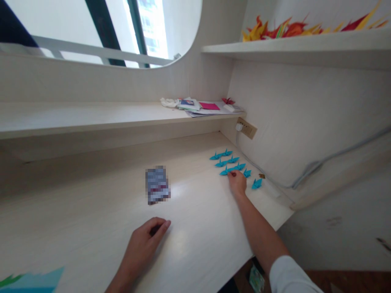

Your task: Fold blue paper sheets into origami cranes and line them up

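Several small blue origami cranes stand in short rows at the right back of the table (100, 211). My right hand (237, 184) is closed in a pinch at the tail end of one origami crane (225, 172) in the front row. Its fingertips partly cover that crane. Just past the knuckles is another crane (247, 173), and a separate one (257, 184) stands further right. My left hand (145, 242) rests on the table with fingers curled and thumb against the index finger; nothing shows in it. A blurred-out flat rectangle (157, 185) lies beyond it.
A low shelf (91, 116) at the back carries papers (190, 104) and a red folded paper piece (228, 101). A cable (270, 178) runs from the wall socket (249, 129) along the right side. Orange and yellow paper shapes (293, 30) sit on the upper shelf (305, 51).
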`<state>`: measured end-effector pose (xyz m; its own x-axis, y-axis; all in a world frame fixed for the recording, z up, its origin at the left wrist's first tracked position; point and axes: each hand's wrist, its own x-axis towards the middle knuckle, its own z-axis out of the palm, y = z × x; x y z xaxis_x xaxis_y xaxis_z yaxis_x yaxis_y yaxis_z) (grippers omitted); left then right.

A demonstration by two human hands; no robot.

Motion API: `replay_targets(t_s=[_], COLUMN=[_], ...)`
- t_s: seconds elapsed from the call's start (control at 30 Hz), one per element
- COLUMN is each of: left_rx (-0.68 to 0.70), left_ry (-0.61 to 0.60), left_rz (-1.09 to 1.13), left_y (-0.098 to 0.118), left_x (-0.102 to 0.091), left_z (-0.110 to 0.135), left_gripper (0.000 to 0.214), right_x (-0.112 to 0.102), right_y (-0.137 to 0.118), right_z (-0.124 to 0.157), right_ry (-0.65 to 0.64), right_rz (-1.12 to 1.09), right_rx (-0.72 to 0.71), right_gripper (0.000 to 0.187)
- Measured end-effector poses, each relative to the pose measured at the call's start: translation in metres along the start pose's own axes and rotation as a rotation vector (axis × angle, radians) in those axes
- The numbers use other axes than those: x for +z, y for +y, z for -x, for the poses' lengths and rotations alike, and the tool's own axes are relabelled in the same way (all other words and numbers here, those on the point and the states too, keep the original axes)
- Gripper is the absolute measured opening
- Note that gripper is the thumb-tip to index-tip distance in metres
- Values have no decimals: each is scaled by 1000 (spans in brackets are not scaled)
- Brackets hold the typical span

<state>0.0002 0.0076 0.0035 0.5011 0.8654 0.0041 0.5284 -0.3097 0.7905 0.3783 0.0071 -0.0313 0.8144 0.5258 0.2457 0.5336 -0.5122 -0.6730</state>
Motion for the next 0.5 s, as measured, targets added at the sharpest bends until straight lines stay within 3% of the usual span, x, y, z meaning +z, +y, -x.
replay_targets(t_s=[0.5], left_rx=[-2], left_ry=[0], left_rz=[9], left_y=[2], left_x=[1], left_z=[0], left_gripper=[33], right_x=[-2], right_y=[-1], right_z=[2], right_ry=[10], right_rz=[-23], right_rx=[-14], right_gripper=[21])
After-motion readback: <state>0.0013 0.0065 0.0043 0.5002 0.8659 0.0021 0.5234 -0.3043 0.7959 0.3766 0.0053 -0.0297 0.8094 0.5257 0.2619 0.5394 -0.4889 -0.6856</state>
